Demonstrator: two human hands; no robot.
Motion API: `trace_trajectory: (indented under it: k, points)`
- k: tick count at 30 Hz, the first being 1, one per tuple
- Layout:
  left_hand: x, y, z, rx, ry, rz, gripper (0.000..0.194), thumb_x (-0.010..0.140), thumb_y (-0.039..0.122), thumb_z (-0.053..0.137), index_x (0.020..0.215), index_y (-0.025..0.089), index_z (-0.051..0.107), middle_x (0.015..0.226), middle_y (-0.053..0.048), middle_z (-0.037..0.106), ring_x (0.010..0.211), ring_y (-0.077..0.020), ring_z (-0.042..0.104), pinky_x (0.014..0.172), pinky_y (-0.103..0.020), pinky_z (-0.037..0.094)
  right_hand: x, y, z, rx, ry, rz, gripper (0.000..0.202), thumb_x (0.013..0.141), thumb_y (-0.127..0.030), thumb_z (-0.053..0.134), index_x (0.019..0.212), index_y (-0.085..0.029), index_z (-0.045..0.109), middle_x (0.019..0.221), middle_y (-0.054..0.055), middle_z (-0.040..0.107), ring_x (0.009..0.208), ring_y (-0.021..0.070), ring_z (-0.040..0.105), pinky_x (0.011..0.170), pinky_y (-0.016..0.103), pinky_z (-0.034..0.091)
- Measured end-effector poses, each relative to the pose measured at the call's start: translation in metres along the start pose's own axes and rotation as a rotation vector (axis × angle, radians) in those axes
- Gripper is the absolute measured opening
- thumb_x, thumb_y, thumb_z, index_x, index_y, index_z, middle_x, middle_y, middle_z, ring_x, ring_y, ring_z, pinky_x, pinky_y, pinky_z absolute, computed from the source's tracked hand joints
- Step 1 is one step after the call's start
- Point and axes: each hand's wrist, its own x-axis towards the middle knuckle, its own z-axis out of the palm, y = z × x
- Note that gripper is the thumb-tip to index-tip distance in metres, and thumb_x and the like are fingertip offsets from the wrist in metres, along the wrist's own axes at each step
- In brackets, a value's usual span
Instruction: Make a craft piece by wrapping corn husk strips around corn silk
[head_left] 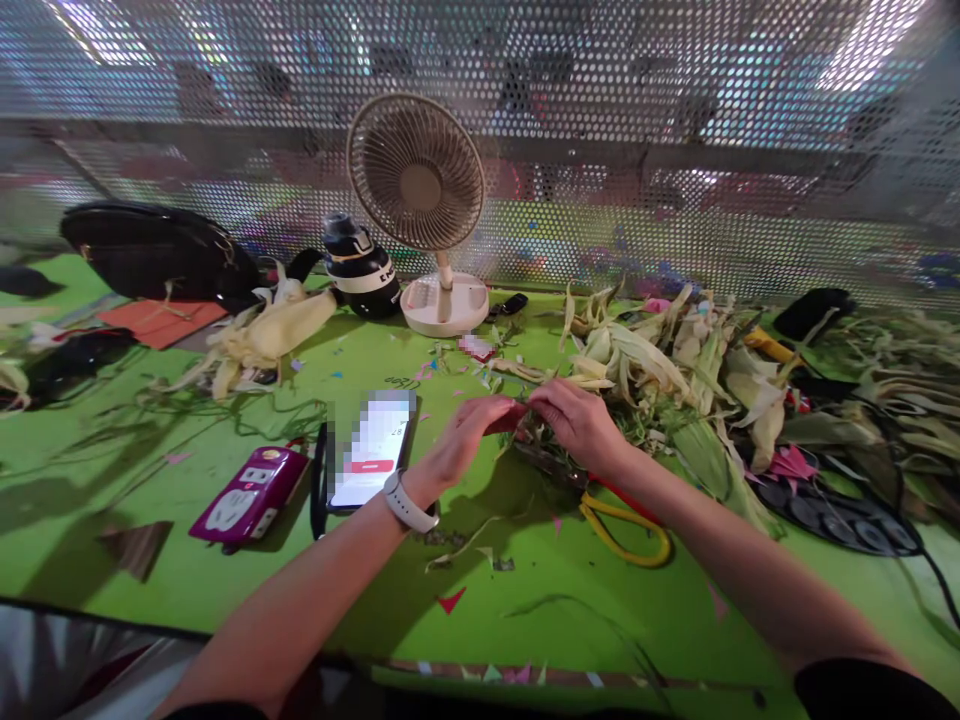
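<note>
At the middle of the green desk (540, 640), between its back and front edges, we find a small reddish piece (504, 416) spanning the gap between two bare hands. The left hand (469, 430) has its fingers drawn nearly together over the left end of the piece. The right hand (583, 425) closes thumb and fingertips in a narrow pinch at the right end; we cannot tell exactly how much of the piece lies inside either grip.

Beneath the right wrist we note a yellow-handled tool (651, 560), its head partly hidden. A heap of dry corn husks (637, 365) spreads toward the desk's right edge. To the left of the hands lie a phone (367, 465) and, nearer the left front corner, a purple box (251, 495); a fan (420, 187) stands by the back edge.

We cannot make out whether the piece is paper or husk. From its small size we judge it light, thin and pliable, more likely to crease or tear than to slip. It would best be taken by its opposite ends, between thumb and fingertip, with little pull across the middle.
</note>
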Motion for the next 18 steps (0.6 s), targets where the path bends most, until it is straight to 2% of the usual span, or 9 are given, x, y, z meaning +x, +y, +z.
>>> trace_trajectory:
  k: [5, 18]
  points:
    - [-0.0001, 0.005, 0.0017, 0.045, -0.136, 0.01, 0.019, 0.069, 0.028, 0.07, 0.083, 0.015, 0.069, 0.079, -0.002, 0.068, 0.073, -0.0125, 0.059, 0.072, -0.027, 0.048, 0.0004, 0.0006, -0.0015, 0.036, 0.006, 0.036, 0.016, 0.094, -0.023, 0.046, 0.086, -0.019, 0.059, 0.073, 0.003, 0.061, 0.066, 0.0138, 0.056, 0.06, 0.024, 0.044]
    - [0.0002, 0.0063, 0.0012, 0.044, -0.157, 0.024, 0.024, 0.067, 0.027, 0.073, 0.088, 0.015, 0.07, 0.081, -0.004, 0.07, 0.073, -0.0127, 0.061, 0.074, -0.029, 0.051, 0.0012, -0.0002, -0.0047, 0.096, 0.036, 0.085, 0.013, 0.092, -0.023, 0.049, 0.085, -0.019, 0.06, 0.071, 0.001, 0.062, 0.064, 0.0126, 0.058, 0.061, 0.023, 0.045]
